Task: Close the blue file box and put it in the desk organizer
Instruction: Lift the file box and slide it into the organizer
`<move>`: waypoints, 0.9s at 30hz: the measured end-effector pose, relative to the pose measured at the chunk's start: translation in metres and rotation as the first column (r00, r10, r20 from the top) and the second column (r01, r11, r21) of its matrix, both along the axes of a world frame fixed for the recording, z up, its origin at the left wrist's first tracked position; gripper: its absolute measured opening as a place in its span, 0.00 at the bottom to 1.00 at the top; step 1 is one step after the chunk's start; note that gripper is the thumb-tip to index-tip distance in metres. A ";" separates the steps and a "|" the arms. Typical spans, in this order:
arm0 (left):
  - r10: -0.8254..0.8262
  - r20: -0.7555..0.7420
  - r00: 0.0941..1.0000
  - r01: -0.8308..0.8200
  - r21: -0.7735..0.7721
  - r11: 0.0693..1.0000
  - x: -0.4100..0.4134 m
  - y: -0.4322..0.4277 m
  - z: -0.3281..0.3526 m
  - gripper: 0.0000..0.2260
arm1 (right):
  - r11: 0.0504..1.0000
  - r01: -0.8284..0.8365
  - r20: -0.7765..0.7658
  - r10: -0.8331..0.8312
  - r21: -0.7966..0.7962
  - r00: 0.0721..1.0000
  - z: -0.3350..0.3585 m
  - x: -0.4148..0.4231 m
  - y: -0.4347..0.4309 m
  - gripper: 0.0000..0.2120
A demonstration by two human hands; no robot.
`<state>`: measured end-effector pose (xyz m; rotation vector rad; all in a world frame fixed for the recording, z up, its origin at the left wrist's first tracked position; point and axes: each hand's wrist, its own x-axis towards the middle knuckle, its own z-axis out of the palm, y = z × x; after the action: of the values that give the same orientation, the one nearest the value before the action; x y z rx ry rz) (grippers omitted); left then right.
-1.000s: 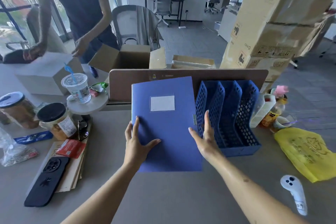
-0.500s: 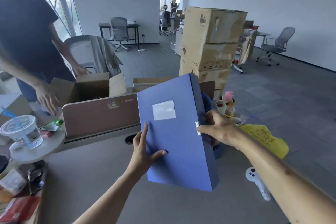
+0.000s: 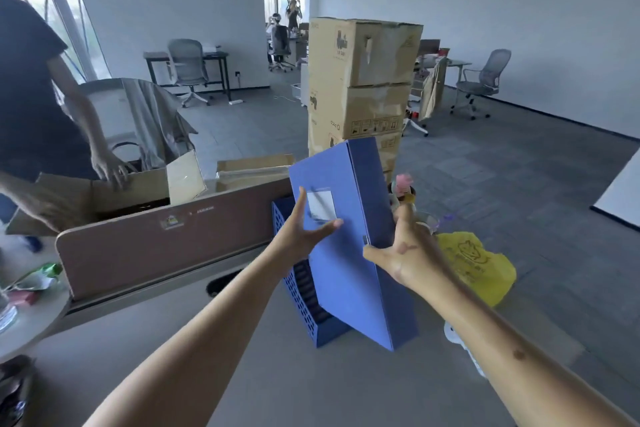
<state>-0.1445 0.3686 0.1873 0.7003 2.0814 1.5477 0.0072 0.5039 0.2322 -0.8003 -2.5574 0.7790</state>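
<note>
The closed blue file box (image 3: 346, 270) stands nearly upright, tilted a little, with its white label facing left. Its lower part sits over the blue mesh desk organizer (image 3: 301, 291), whose left wall and front show beneath it; whether it rests inside a slot is hidden. My left hand (image 3: 304, 229) presses flat on the box's labelled face, thumb across the label. My right hand (image 3: 405, 256) grips the box's spine edge near its clasp.
A brown desk divider (image 3: 156, 239) runs behind the organizer. A yellow plastic bag (image 3: 478, 267) lies at the right, small bottles (image 3: 403, 191) behind the box. Another person reaches into a cardboard box (image 3: 138, 187) beyond the divider. A white controller (image 3: 453, 336) peeks out under my right arm.
The file box has been lifted off the desk, turned from lying flat to upright, and moved right over the organizer. My head has risen and turned right.
</note>
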 end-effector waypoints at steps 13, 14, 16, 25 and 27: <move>-0.135 -0.035 0.990 0.133 -0.039 0.990 -0.054 0.000 -0.009 0.56 | 0.983 -0.129 -0.184 0.104 -0.131 0.977 -0.078 -0.047 -0.019 0.26; -0.132 -0.027 0.991 0.132 -0.031 0.991 -0.054 0.000 -0.014 0.57 | 0.979 -0.126 -0.192 0.095 -0.158 0.977 -0.086 -0.049 -0.020 0.26; -0.116 -0.030 0.993 0.115 -0.016 0.993 -0.054 -0.002 -0.026 0.56 | 0.972 -0.113 -0.205 0.070 -0.208 0.976 -0.101 -0.052 -0.024 0.26; -0.046 -0.154 0.987 0.041 -0.034 0.999 -0.055 -0.005 -0.057 0.56 | 0.931 -0.089 -0.234 0.004 -0.354 0.972 -0.155 -0.071 -0.025 0.27; -0.044 -0.185 0.982 0.034 -0.059 0.998 -0.055 -0.006 -0.061 0.56 | 0.915 -0.072 -0.230 -0.023 -0.398 0.973 -0.165 -0.075 -0.025 0.27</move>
<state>-0.1991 0.3623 0.1262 0.8904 2.2212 1.4458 -0.0673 0.4790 0.0676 -0.7419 -2.2313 1.3554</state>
